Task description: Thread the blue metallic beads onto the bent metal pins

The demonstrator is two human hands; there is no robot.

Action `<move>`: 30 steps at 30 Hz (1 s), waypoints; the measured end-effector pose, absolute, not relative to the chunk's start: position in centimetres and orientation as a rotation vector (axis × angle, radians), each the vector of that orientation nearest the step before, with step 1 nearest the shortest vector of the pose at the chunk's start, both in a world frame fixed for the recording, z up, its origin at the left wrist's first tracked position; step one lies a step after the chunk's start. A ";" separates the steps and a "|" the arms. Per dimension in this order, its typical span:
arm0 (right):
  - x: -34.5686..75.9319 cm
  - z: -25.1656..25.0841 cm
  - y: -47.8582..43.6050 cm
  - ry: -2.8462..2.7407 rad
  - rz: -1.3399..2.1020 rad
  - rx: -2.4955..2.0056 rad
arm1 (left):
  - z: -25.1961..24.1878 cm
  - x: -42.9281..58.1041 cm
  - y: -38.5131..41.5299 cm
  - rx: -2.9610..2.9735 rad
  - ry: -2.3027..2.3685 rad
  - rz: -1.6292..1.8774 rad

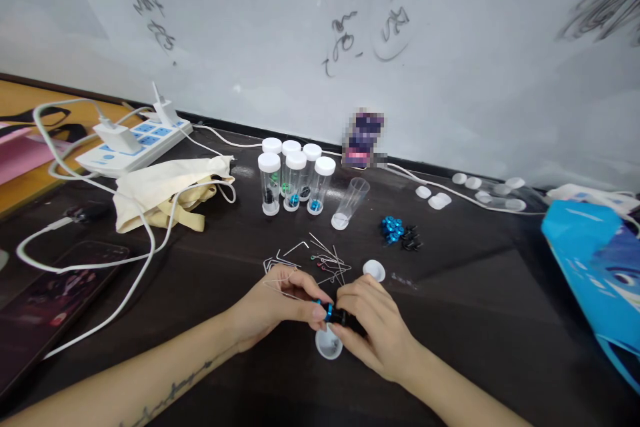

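My left hand (283, 300) pinches a small blue ring-shaped piece (329, 311) between thumb and fingers. A thin wire-like piece also crosses that hand. Pressed up against the blue piece, a small black cylindrical part (341, 317) is gripped by my right hand (377, 327); its far end is hidden by the fingers. Just below both hands lies a small white cup-like cap (329, 345) with something tiny inside. Another white cap (374, 271) lies above my right hand. Hex keys (280, 263) and thin metal pins with coloured ends (333, 261) are scattered beyond my left hand.
Several white-capped tubes (270, 187) stand at the back, with an uncapped clear tube (351, 203) beside them. Blue pieces (393, 228) and black screws (411, 238) are piled to the right. Cables, a power strip (140, 140) and a cloth bag (160, 190) occupy the left.
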State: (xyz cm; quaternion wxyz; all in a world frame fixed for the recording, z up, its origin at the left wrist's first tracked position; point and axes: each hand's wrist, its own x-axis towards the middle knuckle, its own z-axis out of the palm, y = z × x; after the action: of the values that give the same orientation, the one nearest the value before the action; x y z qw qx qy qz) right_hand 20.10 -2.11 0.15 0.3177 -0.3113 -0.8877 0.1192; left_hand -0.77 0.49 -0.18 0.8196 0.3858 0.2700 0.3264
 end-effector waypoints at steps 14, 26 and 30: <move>20.0 -0.2 -2.2 -2.378 0.330 -0.823 | -0.2 -0.6 0.3 0.860 0.585 0.655; 20.0 0.2 -2.2 -2.350 0.367 -0.851 | -0.3 -0.7 0.6 0.838 0.579 0.686; 20.1 0.3 -2.2 -2.382 0.360 -0.859 | -0.2 -0.7 0.6 0.855 0.589 0.668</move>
State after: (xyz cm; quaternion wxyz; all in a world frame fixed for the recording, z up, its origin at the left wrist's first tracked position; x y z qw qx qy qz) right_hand 20.06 -2.19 0.30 0.2878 -0.3217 -0.8919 0.1348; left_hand -0.67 0.59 -0.21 0.8154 0.4010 0.2761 0.3131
